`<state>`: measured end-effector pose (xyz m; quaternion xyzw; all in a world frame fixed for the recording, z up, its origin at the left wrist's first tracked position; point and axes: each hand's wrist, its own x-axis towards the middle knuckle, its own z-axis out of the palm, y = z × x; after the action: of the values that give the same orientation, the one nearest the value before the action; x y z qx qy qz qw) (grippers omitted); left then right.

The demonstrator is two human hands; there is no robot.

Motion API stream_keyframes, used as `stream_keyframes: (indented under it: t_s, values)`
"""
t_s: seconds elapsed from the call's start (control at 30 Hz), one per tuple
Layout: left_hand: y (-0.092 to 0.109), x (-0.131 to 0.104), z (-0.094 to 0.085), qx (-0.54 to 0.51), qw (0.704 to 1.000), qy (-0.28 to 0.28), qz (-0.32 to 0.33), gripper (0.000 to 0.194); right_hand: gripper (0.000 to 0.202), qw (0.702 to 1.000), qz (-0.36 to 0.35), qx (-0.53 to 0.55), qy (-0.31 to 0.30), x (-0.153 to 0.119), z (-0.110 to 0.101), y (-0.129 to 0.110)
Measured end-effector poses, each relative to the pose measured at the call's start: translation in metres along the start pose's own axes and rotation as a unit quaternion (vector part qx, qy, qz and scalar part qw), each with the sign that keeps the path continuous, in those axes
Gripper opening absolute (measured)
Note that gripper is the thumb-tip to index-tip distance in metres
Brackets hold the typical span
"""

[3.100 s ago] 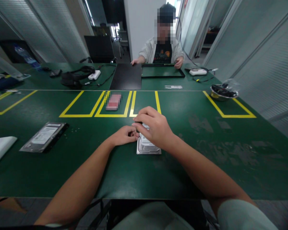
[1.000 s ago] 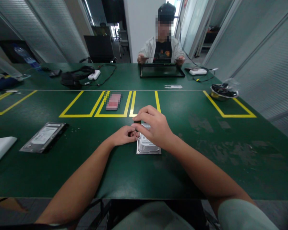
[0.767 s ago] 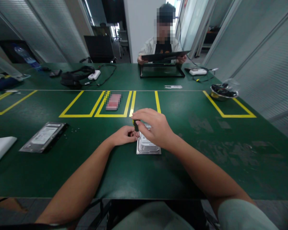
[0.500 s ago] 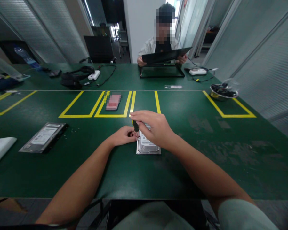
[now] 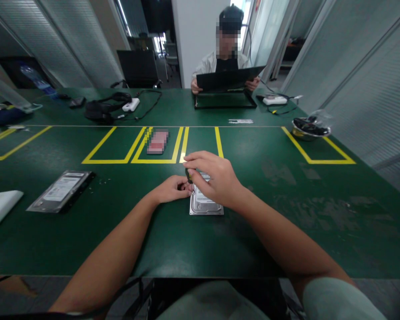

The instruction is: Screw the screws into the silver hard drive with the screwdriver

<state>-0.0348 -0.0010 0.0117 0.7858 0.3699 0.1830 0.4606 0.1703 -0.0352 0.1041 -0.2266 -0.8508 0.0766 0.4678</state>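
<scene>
A silver hard drive (image 5: 206, 207) with a white label lies flat on the green table (image 5: 173, 249) in front of me. My right hand (image 5: 218, 178) arches over its upper part and hides much of the label. Its fingers are closed round the dark handle of a screwdriver (image 5: 188, 175), held upright at the drive's left edge. My left hand (image 5: 170, 189) rests on the table to the left, thumb and curled fingers closed against that same edge, close by the screwdriver's foot. The screwdriver's tip is hidden by my fingers.
Another hard drive (image 5: 62, 191) lies to the left, near a white object (image 5: 2, 209). Yellow tape (image 5: 110, 161) marks boxes beyond my hands. A pink, blurred item (image 5: 158, 142) sits in one. A bowl of dark parts (image 5: 310, 129) stands right. Opposite, a person holds a black panel (image 5: 226, 80).
The screwdriver handle has turned and shifted slightly right, with my right hand's fingers moving along. My left hand and the hard drive have stayed put. The person opposite has moved the panel slightly.
</scene>
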Motion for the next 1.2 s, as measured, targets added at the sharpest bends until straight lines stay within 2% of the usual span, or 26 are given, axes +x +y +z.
stream_keyframes:
  t_s: [0.37,0.67,0.93,1.07,1.2]
  values:
    - [0.0032,-0.0007,0.0005,0.008,1.0,0.006,-0.013,0.021,0.016,1.0,0.006,-0.016,-0.003,0.002,-0.001,0.0003]
    - [0.0021,-0.0002,0.0009,0.008,1.0,0.011,-0.015,0.021,0.021,1.0,0.006,-0.004,-0.019,0.001,-0.0001,0.0012]
    - [0.0003,-0.0005,0.0003,0.005,1.0,0.005,-0.01,0.02,0.018,1.0,0.009,-0.001,-0.002,0.0007,-0.0004,0.0003]
    - [-0.0007,0.0001,-0.0004,0.017,1.0,0.002,-0.006,0.021,0.023,1.0,0.006,0.008,-0.014,-0.0002,-0.0009,0.0002]
    - [0.0003,-0.0007,-0.0007,0.036,0.999,0.009,-0.007,0.023,0.018,0.999,0.021,-0.01,-0.025,0.0011,-0.002,-0.0004]
